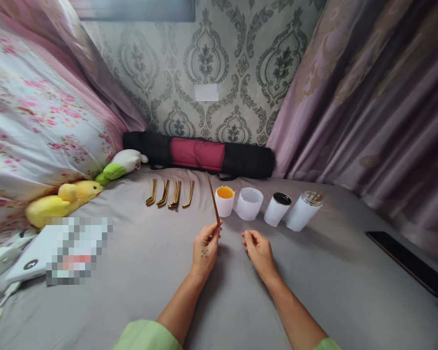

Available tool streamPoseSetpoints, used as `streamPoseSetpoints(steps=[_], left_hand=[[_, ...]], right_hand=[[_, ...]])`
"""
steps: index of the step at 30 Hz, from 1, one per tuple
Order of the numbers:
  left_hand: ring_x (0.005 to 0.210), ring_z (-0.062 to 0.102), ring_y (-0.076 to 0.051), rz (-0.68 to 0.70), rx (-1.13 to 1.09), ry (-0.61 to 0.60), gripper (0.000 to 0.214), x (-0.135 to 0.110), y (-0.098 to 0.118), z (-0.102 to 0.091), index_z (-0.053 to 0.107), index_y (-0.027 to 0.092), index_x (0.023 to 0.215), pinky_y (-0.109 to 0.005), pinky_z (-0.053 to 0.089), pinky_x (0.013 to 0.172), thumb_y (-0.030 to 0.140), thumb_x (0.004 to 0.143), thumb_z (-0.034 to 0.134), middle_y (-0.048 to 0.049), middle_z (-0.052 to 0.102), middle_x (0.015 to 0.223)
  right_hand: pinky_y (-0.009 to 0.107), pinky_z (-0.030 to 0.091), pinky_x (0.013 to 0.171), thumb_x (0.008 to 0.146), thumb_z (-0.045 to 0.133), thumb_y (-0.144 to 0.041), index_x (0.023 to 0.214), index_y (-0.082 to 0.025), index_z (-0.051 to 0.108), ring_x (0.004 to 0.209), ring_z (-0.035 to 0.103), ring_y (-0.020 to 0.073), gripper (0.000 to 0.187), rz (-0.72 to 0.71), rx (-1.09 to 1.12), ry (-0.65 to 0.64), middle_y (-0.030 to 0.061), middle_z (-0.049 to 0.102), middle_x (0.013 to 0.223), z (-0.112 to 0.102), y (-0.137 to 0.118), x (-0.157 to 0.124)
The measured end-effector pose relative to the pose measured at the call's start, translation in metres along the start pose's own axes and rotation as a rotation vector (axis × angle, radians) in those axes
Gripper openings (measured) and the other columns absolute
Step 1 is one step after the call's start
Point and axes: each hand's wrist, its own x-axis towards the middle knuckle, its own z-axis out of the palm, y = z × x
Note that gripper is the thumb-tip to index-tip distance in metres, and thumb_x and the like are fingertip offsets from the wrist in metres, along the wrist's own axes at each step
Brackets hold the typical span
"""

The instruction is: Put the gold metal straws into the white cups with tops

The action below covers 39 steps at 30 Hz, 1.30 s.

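My left hand [206, 245] is closed in a pinch around the lower end of a thin brown chopstick [213, 199], which points up and slightly left. To its right, my right hand [258, 250] has its fingers curled together, with nothing visible in them. Just beyond the hands stand a white-wrapped cup with an orange inside [225, 206], a wider whitish cup [249, 206], a white-wrapped can with a dark inside [276, 214] and a white-wrapped jar [301, 216] holding several brown sticks. Bent gold-coloured straws [163, 194] lie in several small groups at the left.
A black and dark red roll bag [200, 154] lies along the patterned wall. On the left are a yellow plush toy [54, 204], a white and green plush toy [122, 163] and a white device [36, 253]. A dark phone [409, 262] rests on the grey sheet [336, 296] at right.
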Motion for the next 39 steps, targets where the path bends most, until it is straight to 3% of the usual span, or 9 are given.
streamPoseSetpoints(steps=[8,19,30,39], left_hand=[[0.068,0.05,-0.012,0.116,0.121,-0.056,0.027,-0.003,0.008,0.001,0.064,0.022,0.099,-0.021,0.039,0.064,0.029,0.078,0.048,-0.0054,0.058,0.083],[0.09,0.05,-0.019,0.157,0.17,-0.1,0.027,-0.006,0.004,0.001,0.064,0.028,0.099,-0.027,0.036,0.084,0.027,0.078,0.048,-0.0078,0.058,0.095],[0.088,0.049,-0.019,0.274,0.349,-0.155,0.031,-0.007,-0.003,-0.002,0.06,0.03,0.105,-0.03,0.035,0.084,0.026,0.08,0.042,-0.0084,0.057,0.095],[0.086,0.048,-0.018,0.446,0.707,-0.25,0.036,-0.008,-0.002,-0.002,0.055,0.027,0.111,-0.03,0.036,0.079,0.018,0.083,0.034,-0.0087,0.056,0.096]], right_hand=[[0.019,0.035,0.041,0.074,0.044,-0.051,0.081,-0.014,0.059,0.048,0.048,0.0107,0.04,0.035,0.058,-0.033,0.003,0.056,0.062,0.0,-0.001,0.0],[0.018,0.037,0.04,0.073,0.045,-0.052,0.087,-0.015,0.059,0.052,0.049,0.0097,0.042,0.062,0.247,-0.06,0.0037,0.055,0.067,-0.003,-0.014,-0.003],[0.018,0.037,0.041,0.076,0.045,-0.049,0.087,-0.016,0.057,0.051,0.047,0.0083,0.036,0.073,0.463,-0.135,0.0014,0.052,0.067,-0.005,-0.025,-0.007],[0.019,0.037,0.041,0.074,0.051,-0.044,0.09,-0.018,0.057,0.05,0.049,0.0076,0.031,0.071,0.545,-0.14,0.0,0.054,0.067,-0.007,-0.023,-0.007]])
